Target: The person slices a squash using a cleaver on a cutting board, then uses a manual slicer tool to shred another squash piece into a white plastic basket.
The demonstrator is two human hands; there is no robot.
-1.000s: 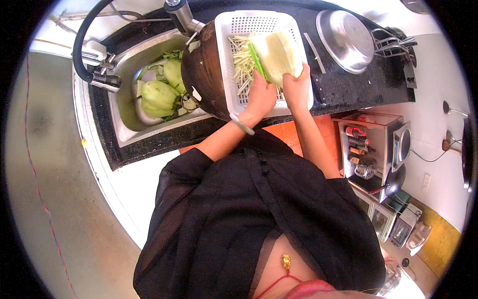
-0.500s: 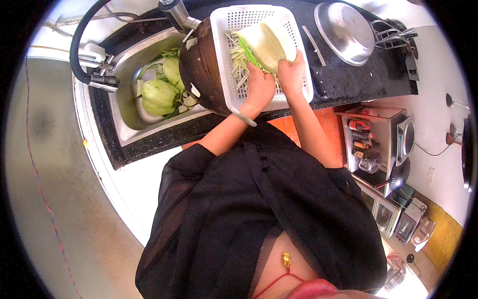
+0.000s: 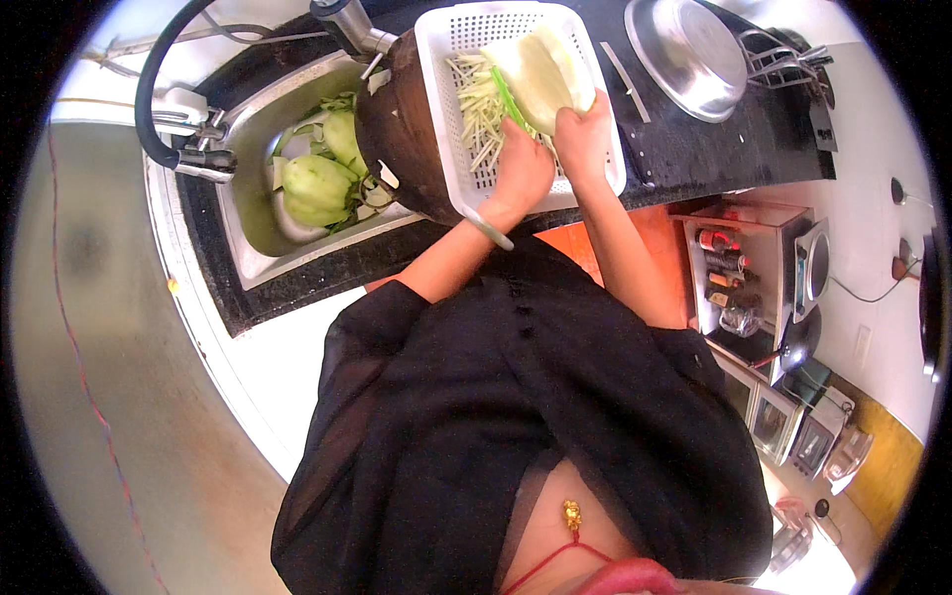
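My right hand (image 3: 583, 144) grips the near end of a large, pale-green peeled fruit piece (image 3: 538, 81) over a white perforated basket (image 3: 433, 94). My left hand (image 3: 526, 171) is closed around a slim bright-green hand tool (image 3: 507, 97), which lies along the piece's left side; its working end is too small to make out. Thin pale strips (image 3: 479, 111) of the same colour lie in the basket, left of the piece. Both hands are close together at the basket's near side.
Left of the basket stands a round dark-brown wooden block (image 3: 402, 129). Beyond it, a metal sink (image 3: 253, 238) holds pale-green peeled fruit (image 3: 315, 190) and peelings under a black-hosed tap (image 3: 205, 164). On the right of the black counter (image 3: 694, 164) are a knife (image 3: 625, 81) and steel bowl (image 3: 689, 58).
The green tool and my left hand have shifted slightly to the right, nearer the fruit piece. More of the pale strips shows in the basket. My right hand keeps its grip.
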